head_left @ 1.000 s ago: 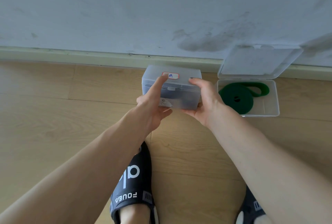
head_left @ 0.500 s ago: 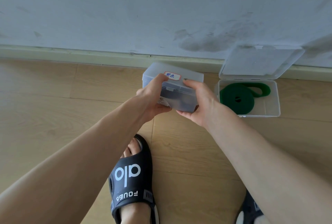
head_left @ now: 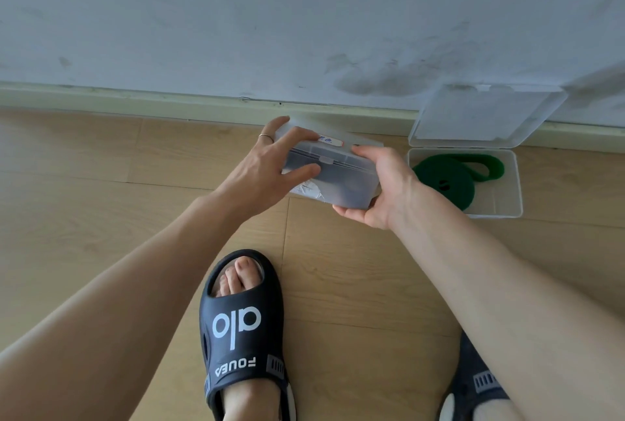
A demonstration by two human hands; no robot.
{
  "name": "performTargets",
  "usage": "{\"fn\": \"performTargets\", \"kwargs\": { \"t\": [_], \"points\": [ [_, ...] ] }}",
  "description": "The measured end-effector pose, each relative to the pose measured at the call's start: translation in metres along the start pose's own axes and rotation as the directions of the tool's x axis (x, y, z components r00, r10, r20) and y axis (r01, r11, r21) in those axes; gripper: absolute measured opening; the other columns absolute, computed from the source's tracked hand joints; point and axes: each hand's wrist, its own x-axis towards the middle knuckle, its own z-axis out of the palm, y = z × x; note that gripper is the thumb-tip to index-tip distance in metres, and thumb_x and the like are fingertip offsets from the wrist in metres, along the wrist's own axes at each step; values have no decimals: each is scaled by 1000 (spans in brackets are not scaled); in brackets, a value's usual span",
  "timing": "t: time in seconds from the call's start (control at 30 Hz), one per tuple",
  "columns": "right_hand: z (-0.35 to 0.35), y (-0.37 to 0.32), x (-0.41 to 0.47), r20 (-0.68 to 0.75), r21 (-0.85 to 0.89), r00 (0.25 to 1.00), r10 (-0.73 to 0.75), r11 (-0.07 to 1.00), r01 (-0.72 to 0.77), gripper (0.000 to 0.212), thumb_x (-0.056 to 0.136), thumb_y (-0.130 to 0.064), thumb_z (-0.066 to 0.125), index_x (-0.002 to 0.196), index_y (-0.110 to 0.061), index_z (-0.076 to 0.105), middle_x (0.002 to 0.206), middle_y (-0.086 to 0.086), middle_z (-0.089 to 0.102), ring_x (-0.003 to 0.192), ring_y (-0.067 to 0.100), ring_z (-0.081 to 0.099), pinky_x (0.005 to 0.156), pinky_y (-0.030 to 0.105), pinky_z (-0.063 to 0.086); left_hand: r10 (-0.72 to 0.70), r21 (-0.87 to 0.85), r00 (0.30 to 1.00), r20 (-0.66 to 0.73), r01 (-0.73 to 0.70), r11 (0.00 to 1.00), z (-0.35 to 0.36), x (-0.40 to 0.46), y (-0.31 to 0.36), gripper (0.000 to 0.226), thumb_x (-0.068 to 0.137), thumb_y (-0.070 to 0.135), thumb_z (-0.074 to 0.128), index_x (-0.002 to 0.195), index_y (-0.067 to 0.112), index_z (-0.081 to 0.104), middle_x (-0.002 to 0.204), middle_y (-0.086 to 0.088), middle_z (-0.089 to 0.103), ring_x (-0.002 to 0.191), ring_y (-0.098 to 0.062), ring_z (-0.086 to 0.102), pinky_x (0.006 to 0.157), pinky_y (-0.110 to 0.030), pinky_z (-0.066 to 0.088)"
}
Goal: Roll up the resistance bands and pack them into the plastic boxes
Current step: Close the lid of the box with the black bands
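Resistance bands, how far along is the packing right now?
One closed plastic box with something dark inside is held by both the left hand and the right hand, so that one looks packed. The green band lies rolled in the open box by the wall, its tail loop loose and the lid up. Left: close that lid and set the held box down.
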Motion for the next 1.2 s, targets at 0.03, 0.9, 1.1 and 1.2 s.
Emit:
{"fn": "performTargets", "kwargs": {
  "t": [0.03, 0.9, 1.1, 1.2],
  "points": [
    [0, -2, 0, 0, -8, 1000, 4, 1000, -4, 28, 85, -32, 78, 105, -17, 65, 111, 16, 66, 98, 36, 71, 89, 52, 61, 4, 11, 1000, -2, -4, 1000, -1, 0, -1, 41, 95, 41, 68, 133, 43, 52, 160, -5, 23, 143, -16, 31, 97, -30, 35],
    [15, -7, -5, -73, -67, 996, -49, 997, 44, 19, 93, -34, 66, 101, -18, 61, 105, 12, 62, 93, 28, 64, 87, 48, 59, 138, 218, 987, -87, -116, 969, -1, 6, -9, 45, 90, 53, 67, 129, 34, 55, 134, 8, 45, 96, -21, 60, 68, -37, 54],
    [15, -6, -4, -74, -76, 995, -70, 995, 65, 18, 93, -34, 67, 94, -19, 58, 100, 10, 59, 90, 27, 62, 93, 50, 58, 143, 168, 969, -200, -110, 980, 3, 2, -9, 44, 85, 50, 77, 121, 27, 67, 119, 10, 58, 94, -18, 62, 71, -42, 57],
    [15, -6, -2, -63, -77, 995, -80, 994, 76, 17, 91, -34, 69, 95, -19, 60, 102, 10, 61, 92, 27, 64, 91, 49, 59, 98, 110, 969, -228, -75, 991, 2, 3, -14, 47, 80, 52, 80, 119, 29, 67, 121, 13, 59, 101, -14, 61, 78, -42, 57]
  ]
}}
